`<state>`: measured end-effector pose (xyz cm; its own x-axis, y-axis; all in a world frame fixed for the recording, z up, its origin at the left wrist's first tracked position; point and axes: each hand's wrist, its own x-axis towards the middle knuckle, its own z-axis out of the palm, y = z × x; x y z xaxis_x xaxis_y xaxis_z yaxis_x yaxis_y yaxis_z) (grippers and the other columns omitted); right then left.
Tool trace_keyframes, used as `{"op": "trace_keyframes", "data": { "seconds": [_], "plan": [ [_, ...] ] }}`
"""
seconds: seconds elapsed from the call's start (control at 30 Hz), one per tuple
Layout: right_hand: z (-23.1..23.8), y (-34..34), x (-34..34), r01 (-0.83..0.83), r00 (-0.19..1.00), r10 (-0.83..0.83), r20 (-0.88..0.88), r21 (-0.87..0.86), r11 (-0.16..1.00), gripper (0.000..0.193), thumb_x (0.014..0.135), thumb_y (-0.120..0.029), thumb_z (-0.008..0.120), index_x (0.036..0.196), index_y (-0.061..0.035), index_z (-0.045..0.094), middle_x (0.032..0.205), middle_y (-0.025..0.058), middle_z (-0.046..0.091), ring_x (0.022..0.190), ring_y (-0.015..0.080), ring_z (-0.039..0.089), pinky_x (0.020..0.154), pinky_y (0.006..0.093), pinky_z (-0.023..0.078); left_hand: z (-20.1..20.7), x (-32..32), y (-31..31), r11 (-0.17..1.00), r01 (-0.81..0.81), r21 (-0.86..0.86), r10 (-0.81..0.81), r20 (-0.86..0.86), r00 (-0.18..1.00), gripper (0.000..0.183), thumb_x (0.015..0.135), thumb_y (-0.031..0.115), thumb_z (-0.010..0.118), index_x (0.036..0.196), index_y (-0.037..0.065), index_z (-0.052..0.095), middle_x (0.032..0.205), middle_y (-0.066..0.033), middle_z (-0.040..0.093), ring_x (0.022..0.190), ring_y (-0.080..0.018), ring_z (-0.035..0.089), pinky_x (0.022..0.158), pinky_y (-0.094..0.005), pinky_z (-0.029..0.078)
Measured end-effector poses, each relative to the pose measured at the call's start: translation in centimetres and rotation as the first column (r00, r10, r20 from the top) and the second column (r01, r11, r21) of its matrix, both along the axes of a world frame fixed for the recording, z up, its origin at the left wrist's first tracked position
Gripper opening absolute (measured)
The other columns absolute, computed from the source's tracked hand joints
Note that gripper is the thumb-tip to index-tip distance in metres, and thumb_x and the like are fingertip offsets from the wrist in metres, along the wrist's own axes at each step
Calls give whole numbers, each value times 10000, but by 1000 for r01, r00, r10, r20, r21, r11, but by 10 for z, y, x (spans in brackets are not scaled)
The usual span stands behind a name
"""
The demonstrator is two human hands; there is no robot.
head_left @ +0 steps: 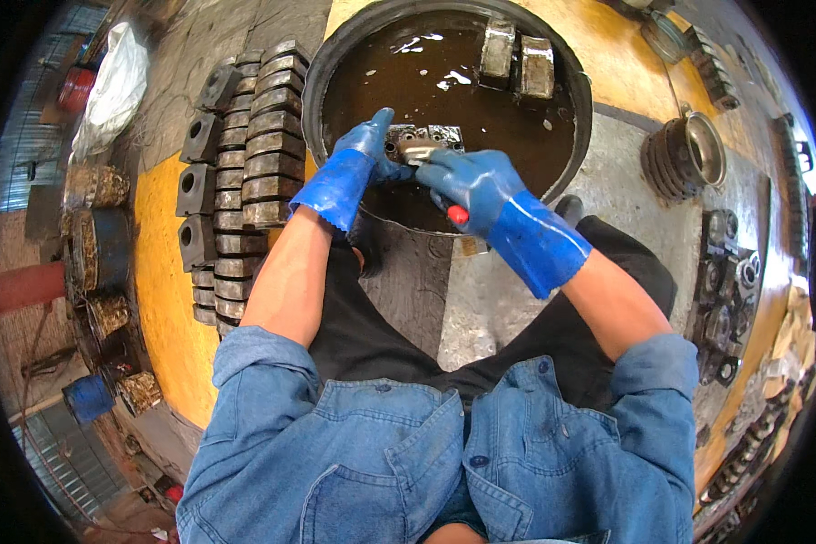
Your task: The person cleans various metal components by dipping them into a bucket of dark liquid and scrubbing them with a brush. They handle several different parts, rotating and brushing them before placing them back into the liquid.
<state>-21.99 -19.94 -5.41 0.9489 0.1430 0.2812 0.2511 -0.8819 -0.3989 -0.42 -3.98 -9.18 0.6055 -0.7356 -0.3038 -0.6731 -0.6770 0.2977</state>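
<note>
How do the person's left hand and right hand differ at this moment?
The left hand is at the left edge of a metal block, while the right hand grips a red-ended tool. The left hand points mostly up the picture; the right hand slants toward the upper left. Both wear blue gloves and work over the round tub.
</note>
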Motion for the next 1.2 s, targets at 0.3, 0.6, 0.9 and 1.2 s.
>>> {"op": "trace_keyframes", "data": {
  "seconds": [0.3,0.6,0.9,1.2],
  "plan": [
    [-18,-32,13,266,929,-353,109,465,844,216,944,-155,760,1156,-150,802,1123,141,799,1028,329,782,914,393,620,-54,29,13,983,-82,-164,46,-214,976,1162,659,430,1005,1610,86,433,1495,-218,627,1387,-381,604,1158,-435,498],
    [-97,-79,23,569,811,-385,-441,438,696,258,951,-295,751,1177,-181,802,1152,116,797,1083,313,760,961,401,601,18,-7,4,1000,-13,-4,13,-10,1000,1188,668,427,995,1637,94,395,1519,-210,611,1398,-368,597,1161,-435,494],
    [12,-7,24,276,944,-293,-149,843,462,196,1010,-75,739,1197,-54,793,1101,71,803,998,141,740,941,293,600,18,-13,1,992,-64,-106,57,-69,996,1206,640,350,1034,1631,68,408,1496,-236,627,1382,-386,611,1151,-432,495],
    [10,-23,49,425,896,-238,-375,879,216,187,1011,-174,767,1158,-65,805,1015,93,813,924,152,750,889,329,610,16,-13,8,987,-41,-153,35,-41,999,1155,659,365,1004,1617,97,418,1419,-228,675,1325,-414,640,1107,-451,524]
  ]
}}
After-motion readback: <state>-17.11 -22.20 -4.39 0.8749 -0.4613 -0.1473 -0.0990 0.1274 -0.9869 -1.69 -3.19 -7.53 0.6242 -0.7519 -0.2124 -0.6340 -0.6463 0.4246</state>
